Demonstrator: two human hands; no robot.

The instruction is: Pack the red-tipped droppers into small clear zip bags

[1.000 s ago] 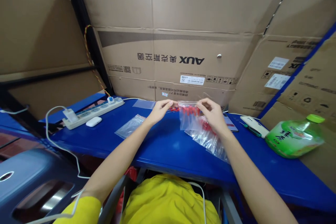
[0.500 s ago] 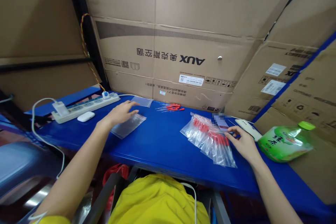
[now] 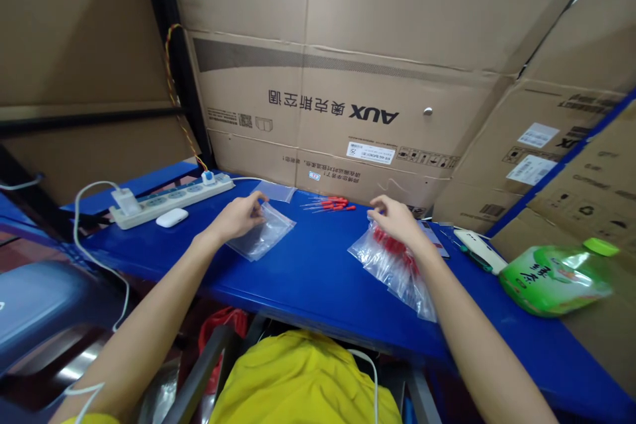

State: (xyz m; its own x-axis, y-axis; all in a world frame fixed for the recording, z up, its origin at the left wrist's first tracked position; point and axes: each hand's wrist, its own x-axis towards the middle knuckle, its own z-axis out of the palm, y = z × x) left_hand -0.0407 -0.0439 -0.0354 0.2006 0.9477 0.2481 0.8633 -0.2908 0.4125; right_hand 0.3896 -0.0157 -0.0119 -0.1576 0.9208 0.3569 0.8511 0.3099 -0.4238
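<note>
My left hand [image 3: 240,216] pinches the top of an empty clear zip bag [image 3: 265,235] lying on the blue table [image 3: 318,271]. Over a pile of filled clear bags [image 3: 397,268] with red-handled pieces inside hovers my right hand [image 3: 395,220], fingers curled and holding nothing. Between the hands, near the back, lie several loose red-handled small screwdrivers [image 3: 332,204]. Another empty clear bag [image 3: 273,191] lies flat behind my left hand.
A white power strip [image 3: 171,199] with a plugged charger and a white earbud case [image 3: 171,217] sit at the left. A green bottle [image 3: 556,278] lies at the right beside a white device [image 3: 479,250]. Cardboard boxes [image 3: 348,112] wall the back.
My left hand has taken hold of the empty bag and pulled it a little to the right. My right hand left the filled bags' right side and moved up over them, towards the loose screwdrivers.
</note>
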